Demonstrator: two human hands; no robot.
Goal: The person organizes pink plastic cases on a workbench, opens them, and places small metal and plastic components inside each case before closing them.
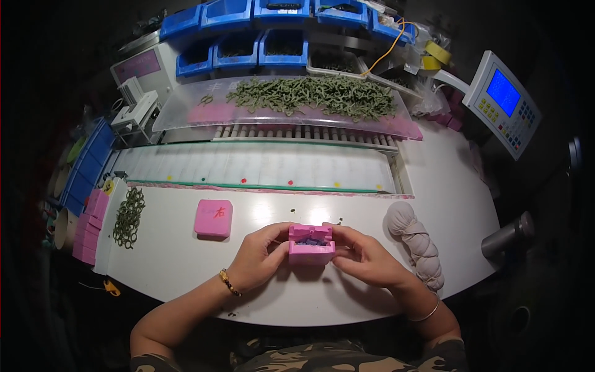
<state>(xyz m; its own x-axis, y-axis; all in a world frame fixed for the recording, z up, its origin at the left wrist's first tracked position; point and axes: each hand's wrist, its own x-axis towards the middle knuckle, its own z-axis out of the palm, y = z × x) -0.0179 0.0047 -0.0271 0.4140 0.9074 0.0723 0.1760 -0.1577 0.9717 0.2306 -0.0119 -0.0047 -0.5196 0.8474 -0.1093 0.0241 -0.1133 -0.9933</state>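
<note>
Near the front middle of the white table [266, 304], I hold a pink rubber mould [311, 255] between both hands. Its two halves are parted at the top, and something bluish-purple shows in the gap; what it is I cannot make out. My left hand [261, 253] grips the mould's left side, thumb toward me and fingers behind. My right hand [367, 257] is closed against the right side, with some fingertips hidden behind the block. Left of my hands lies another pink mould [213, 218] with a red mark on top.
Small green rings [129, 217] lie at the left beside stacked pink blocks [90, 226]. A translucent tray [180, 111] heaped with green pieces [316, 96] stands behind the white conveyor strip [260, 164]. A twisted cloth [416, 245] and keypad display [502, 102] are right; blue bins [235, 49] line the back.
</note>
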